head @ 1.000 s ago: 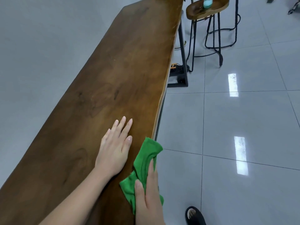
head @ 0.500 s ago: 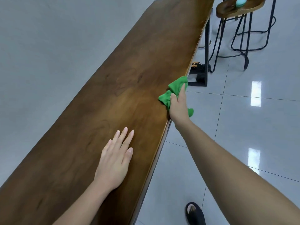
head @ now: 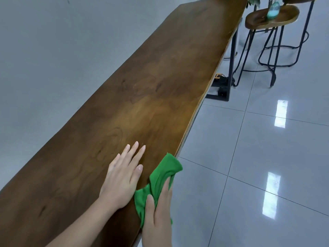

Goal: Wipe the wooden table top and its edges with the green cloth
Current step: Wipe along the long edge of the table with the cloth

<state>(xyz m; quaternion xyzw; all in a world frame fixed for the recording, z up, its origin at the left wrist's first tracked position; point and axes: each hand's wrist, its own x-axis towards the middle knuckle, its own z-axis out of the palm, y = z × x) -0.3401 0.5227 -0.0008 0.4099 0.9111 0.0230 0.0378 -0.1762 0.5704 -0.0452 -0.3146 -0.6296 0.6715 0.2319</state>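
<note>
Table point(head: 142, 97) runs between grey wall point(head: 62, 50) and glossy tiles point(head: 258, 157), cloth point(head: 160, 177) at edge.

table top point(head: 142, 97): dk brown, swirly wood grain, lighter tan edge
cloth point(head: 160, 177): bright green
floor point(head: 267, 157): pale grey tiles, thin dk grout lines
wall point(head: 53, 50): plain grey
stool point(head: 258, 20): brown seat, blk legs
bottle point(head: 273, 11): teal

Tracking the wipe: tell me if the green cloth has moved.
Yes: green cloth slid back along the table edge, away from the black table leg, toward the person.

No legible txt, labels, brands or nos. on any surface.
</note>
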